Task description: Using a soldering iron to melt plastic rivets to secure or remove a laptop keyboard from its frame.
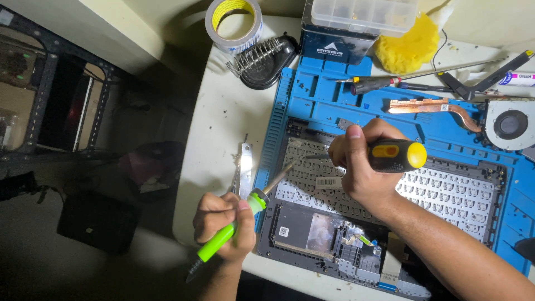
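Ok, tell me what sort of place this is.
Probably an electronics repair bench: an opened laptop shell on a blue work mat, a green-handled soldering iron in the left hand, and a cooling fan set aside.

Left hand (223, 227) at 7 o'clock, fist closed in a pen-like grip, forearm entering from the bottom edge. Right hand (361, 168) near centre, fingers curled shut, thumb up, forearm running in from 4 o'clock. 2 hands close, not touching.
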